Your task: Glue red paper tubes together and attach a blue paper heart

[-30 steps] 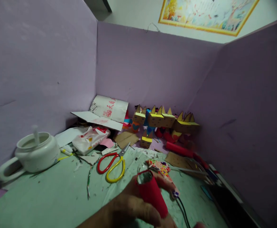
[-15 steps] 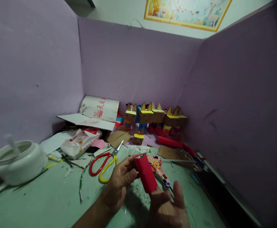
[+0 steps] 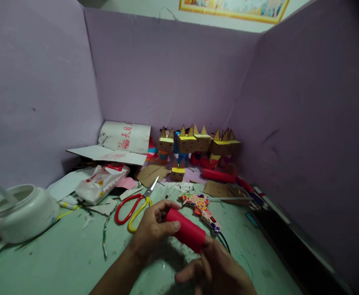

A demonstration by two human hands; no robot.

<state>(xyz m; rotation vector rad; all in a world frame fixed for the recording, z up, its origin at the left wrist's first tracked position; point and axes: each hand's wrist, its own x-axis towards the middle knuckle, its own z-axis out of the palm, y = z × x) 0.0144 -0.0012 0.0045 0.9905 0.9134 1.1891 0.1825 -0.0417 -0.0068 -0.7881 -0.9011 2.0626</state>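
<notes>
A red paper tube (image 3: 187, 230) is held slantwise above the green tabletop (image 3: 75, 262). My left hand (image 3: 155, 229) is closed round its upper left end, the thumb lying on top. At the lower right end is my right hand (image 3: 219, 266), with a finger at or inside the opening and thumb against the rim; other fingers hang loose below. Just beyond the tube lies a flower-patterned glue gun (image 3: 202, 209) with a dark cord. Scissors (image 3: 136, 207) with one red and one yellow handle rest left of my left hand, blades pointing away.
Cardboard figures (image 3: 187, 143) with spiked tops stand at the back. A white teapot-like pot (image 3: 26, 219) is at left, near a plastic packet (image 3: 102, 182) and a flattened carton (image 3: 126, 137). Another red roll (image 3: 219, 175) lies back right. Purple panels (image 3: 167, 69) wall in the table.
The red tube has swung from steep to a flatter slant, and my left thumb now presses on it. My right hand has turned, its fingers dropping below the tube. The view has tilted slightly down.
</notes>
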